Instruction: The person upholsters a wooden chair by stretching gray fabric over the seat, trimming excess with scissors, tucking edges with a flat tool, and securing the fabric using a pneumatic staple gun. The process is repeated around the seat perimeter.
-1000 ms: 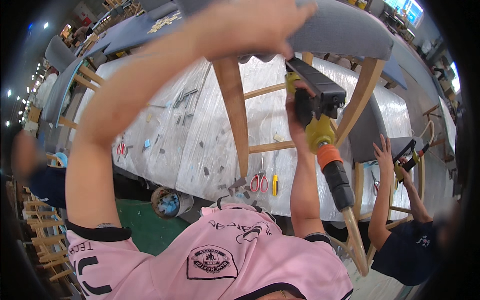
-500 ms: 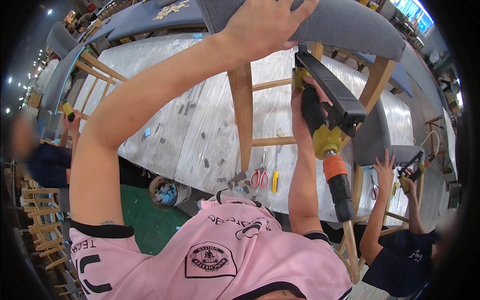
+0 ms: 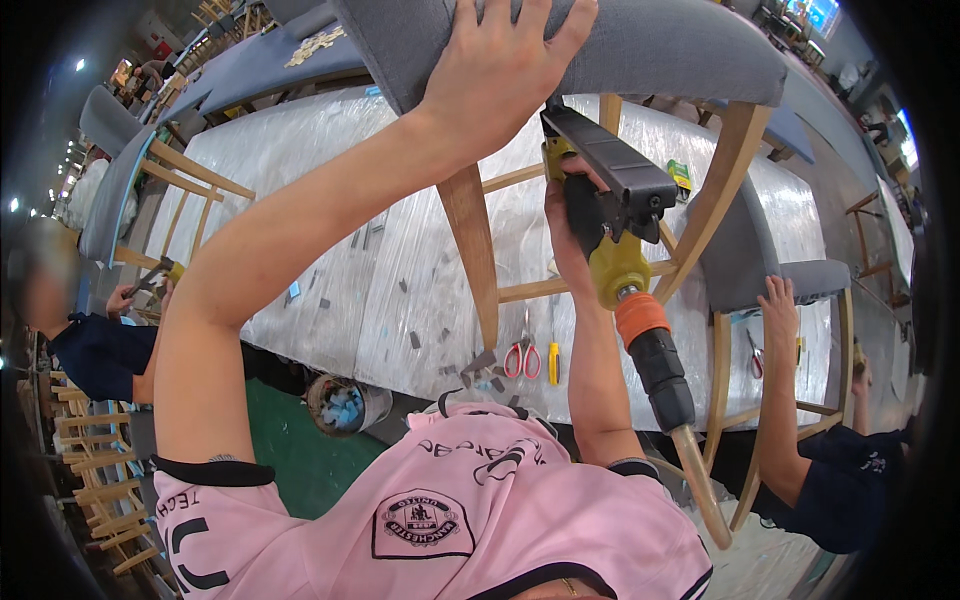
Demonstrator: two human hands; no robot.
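Observation:
A grey upholstered chair (image 3: 660,55) with wooden legs stands tipped in front of me. My left hand (image 3: 500,75) lies on its grey fabric with the fingers spread. Below the upholstery, my right hand (image 3: 567,225) is wrapped round the grip of a yellow and black air staple gun (image 3: 618,170). The gun's nose is up near the underside of the upholstery, close to my left hand; whether it touches cannot be made out. An air hose (image 3: 703,490) runs down from the orange and black coupling.
Red-handled scissors (image 3: 522,360) and a yellow cutter knife (image 3: 553,364) lie on the plastic-covered table (image 3: 330,240) among grey scraps. A bucket (image 3: 372,405) of blue scraps stands below. Co-workers flank me, beside a grey chair (image 3: 740,250) on the right and another chair (image 3: 110,180) on the left.
My hands, the chair edge and the staple gun have shifted left in view. The right co-worker's staple gun has moved away from the chair there; the left co-worker's hands have come lower.

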